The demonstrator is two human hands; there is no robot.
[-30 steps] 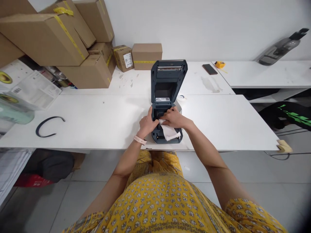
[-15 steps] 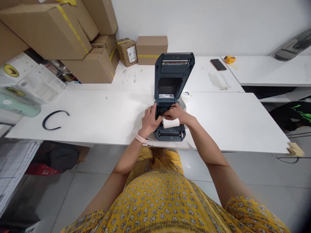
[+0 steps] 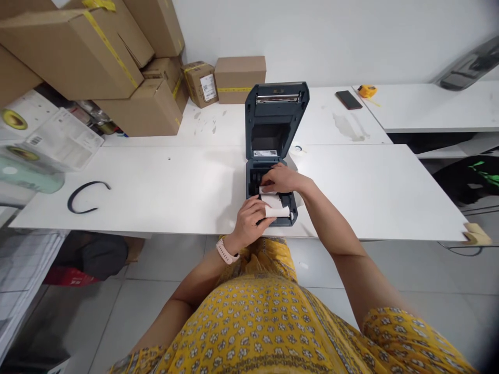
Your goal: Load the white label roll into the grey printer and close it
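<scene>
A dark blue label printer (image 3: 273,124) stands open on the white table (image 3: 163,182), its lid tilted back. A strip of white label paper (image 3: 276,205) runs out of its bay toward the front edge. My left hand (image 3: 251,222) pinches the curled free end of that strip at the printer's front. My right hand (image 3: 283,178) rests inside the open bay with fingers bent down on the paper roll there.
Cardboard boxes (image 3: 97,57) are stacked at the back left, with printed cartons (image 3: 47,140) beside them. A black curved band (image 3: 86,196) lies on the table's left. A phone (image 3: 348,99) and a yellow tape measure (image 3: 367,91) lie at the back right.
My left hand has left the printer's left side and come to the front, taking hold of the paper's end and drawing it forward. My right hand stayed in the bay.
</scene>
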